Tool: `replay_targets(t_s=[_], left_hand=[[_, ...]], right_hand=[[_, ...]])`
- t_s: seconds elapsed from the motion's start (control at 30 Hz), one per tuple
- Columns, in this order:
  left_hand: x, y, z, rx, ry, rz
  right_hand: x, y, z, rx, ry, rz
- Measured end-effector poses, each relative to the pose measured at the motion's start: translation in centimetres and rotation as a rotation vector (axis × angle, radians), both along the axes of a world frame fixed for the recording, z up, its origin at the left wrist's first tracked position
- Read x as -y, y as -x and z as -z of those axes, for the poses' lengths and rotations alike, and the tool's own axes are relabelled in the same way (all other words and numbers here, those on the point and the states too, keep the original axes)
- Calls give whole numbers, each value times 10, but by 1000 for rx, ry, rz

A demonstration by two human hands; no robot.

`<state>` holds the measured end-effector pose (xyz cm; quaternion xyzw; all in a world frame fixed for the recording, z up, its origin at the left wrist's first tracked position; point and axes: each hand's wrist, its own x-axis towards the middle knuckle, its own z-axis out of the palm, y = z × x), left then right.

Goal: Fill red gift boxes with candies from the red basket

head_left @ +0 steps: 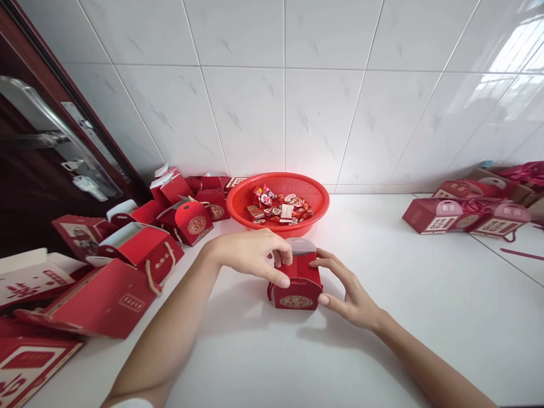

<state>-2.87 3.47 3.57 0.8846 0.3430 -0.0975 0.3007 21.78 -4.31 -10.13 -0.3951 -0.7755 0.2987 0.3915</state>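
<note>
A small red gift box [296, 296] with a round gold emblem on its front stands upright on the white surface, its rounded end flaps raised. My left hand [257, 256] is over the box's left side, fingers curved and thumb near the front flap; no item shows between them. My right hand [346, 292] is at the box's right side, fingers spread, with fingertips at the top edge and thumb by the front corner. Just behind the box sits a red plastic basket [278, 228] holding several wrapped candies [272, 211].
Several red boxes [147, 249] crowd the left side, some with rope handles. More red boxes [463, 218] with ribbon lie at the right, near a purple-red strip [521, 253]. A white tiled wall [327, 124] rises behind, and a dark door [25, 164] stands at the left.
</note>
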Motion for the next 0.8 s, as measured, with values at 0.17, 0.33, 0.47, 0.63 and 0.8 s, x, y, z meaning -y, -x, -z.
replay_targets(t_s=[0.17,0.33,0.47,0.63,0.8], left_hand=[[6,-6,1,-135,-178,-156],[15,-11,1,-204,-268,-247],[20,-15,0,-174,-256,-270],[19,-13,1,-151,-192,-152],[14,-10,5,-121,-157,-69]], right_hand=[[1,2,1,12,-9,30],[1,3,3,-2,-48,47],[1,4,4,-59,-41,42],[1,3,8,-100,-54,50],[-1,1,13,-109,-54,42]])
